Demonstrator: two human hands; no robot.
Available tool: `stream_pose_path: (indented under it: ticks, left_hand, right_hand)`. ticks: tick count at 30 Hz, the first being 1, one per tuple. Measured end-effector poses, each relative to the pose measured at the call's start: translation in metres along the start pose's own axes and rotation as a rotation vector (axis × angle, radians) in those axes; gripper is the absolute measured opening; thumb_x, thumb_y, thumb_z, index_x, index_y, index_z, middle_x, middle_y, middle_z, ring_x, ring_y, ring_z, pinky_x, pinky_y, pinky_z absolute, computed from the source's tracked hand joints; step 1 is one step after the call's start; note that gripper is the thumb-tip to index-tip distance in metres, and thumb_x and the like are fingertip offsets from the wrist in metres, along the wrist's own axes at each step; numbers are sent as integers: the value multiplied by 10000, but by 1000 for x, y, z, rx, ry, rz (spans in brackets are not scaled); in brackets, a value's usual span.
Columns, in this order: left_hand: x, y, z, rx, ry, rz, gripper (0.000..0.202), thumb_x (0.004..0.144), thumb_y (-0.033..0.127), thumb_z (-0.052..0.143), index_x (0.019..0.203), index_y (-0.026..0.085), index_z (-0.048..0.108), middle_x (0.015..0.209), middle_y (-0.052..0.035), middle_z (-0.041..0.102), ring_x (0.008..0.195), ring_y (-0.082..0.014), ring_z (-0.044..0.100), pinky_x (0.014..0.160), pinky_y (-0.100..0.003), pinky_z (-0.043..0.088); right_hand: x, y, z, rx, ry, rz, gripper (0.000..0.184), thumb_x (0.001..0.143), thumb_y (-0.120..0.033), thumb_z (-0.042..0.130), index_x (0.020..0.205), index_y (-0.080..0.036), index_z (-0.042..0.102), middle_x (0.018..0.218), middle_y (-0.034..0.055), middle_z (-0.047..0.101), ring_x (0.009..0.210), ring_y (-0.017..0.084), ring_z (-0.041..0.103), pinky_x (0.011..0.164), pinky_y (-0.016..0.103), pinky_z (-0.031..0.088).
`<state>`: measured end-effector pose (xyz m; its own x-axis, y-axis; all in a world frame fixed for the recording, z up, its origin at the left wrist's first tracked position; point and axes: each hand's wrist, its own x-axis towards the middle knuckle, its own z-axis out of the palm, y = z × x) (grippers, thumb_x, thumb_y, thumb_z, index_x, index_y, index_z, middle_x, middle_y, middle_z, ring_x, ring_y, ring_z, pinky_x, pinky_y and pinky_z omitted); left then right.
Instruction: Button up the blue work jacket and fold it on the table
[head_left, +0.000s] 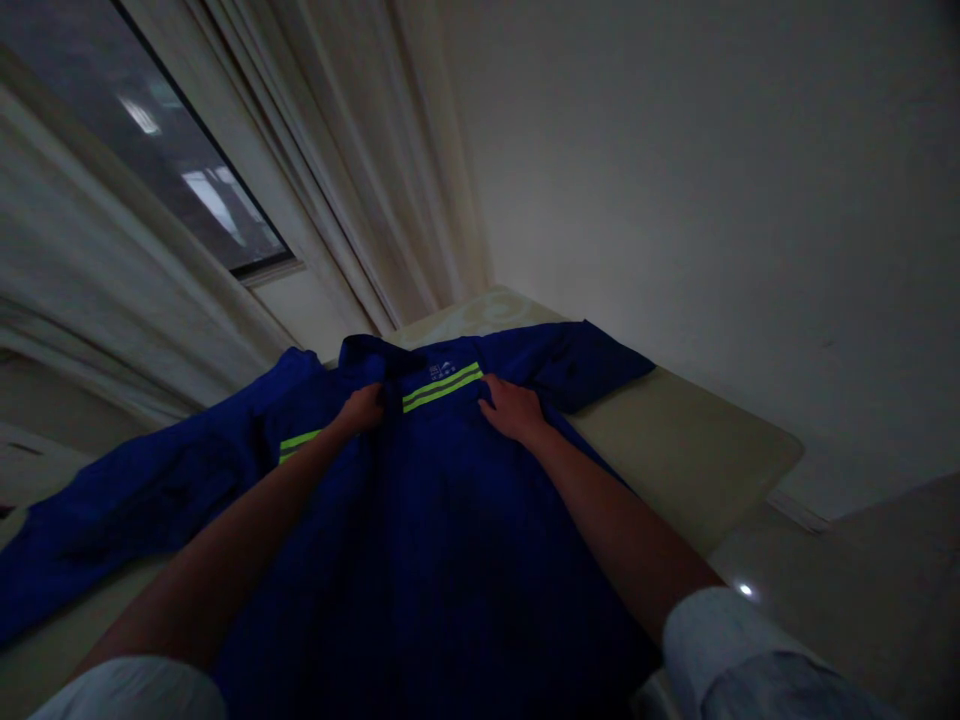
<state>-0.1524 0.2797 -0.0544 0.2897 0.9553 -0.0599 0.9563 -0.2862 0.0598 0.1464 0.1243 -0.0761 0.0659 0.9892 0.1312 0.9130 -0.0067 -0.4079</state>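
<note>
On the table, you have a blue work jacket spread out, likely soft and light, best taken at the collar. Your left hand and right hand lie apart on its chest; grip unclear.

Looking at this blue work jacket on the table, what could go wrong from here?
The left sleeve of the blue work jacket stretches past the view and may hang off the table, so it could drag the jacket sideways. With the left hand and right hand pressing near the collar, any pull might rumple the reflective stripes.
</note>
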Motion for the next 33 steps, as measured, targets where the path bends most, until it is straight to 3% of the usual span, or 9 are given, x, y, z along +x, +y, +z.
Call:
stream_pose_path:
  ticks: [6,13,25,33]
  left_hand:
    - [-7,0,-4,18,-25,21,235,812,165,581,993,186,729,1011,-125,781,991,-287,746,812,-294,538]
    - [-27,1,-10,-18,-40,110,287,798,123,556,996,194,751,1039,-85,782,978,-248,734,856,-289,526]
    - [-63,7,5,-38,25,121,177,888,174,543,964,210,699,1007,-87,768,959,-261,725,796,-303,490]
    - [-75,10,10,-23,79,151,234,911,174,550,1070,181,721,1113,-134,744,1045,-276,710,869,-321,508]
  right_hand:
    - [1,0,0,-2,3,3,440,1037,-407,521,1441,-234,504,1367,95,700,1172,296,699,918,398,533]
    - [2,2,2,-3,12,5,450,1036,-417,511,1452,-246,497,1340,97,710,1148,307,703,914,416,531]
    - [2,3,-2,3,3,15,459,1027,-425,528,1447,-241,519,1239,95,743,1095,293,713,889,384,516]
    - [2,4,0,10,17,15,446,1026,-415,545,1434,-236,534,1197,87,750,1037,268,721,858,354,513]
